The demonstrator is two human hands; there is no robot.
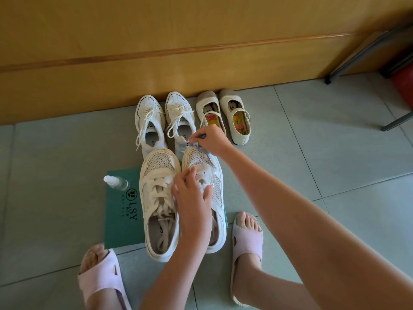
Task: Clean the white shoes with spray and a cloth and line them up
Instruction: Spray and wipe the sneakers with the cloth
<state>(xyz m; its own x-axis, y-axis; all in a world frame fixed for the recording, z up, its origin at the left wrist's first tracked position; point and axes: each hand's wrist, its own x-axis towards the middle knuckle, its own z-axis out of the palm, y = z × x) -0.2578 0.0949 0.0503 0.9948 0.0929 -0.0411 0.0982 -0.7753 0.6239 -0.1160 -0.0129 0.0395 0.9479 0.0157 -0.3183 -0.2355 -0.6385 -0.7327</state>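
- Wiping: toe of right sneaker is being rubbed with cloth pinched in right hand.
- It is gripped across the top by left hand.
- Next, stained left sneaker probably needs wiping.

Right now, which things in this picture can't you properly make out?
All from the head view:
1. Cloth: mostly bunched inside the right hand; only blue-white scraps show.
2. Shoe being wiped: its laces and opening lie under the left hand, which grips it, and that forearm.
3. Spray bottle: too small to read any label.
4. Red object: cut off by the right edge.
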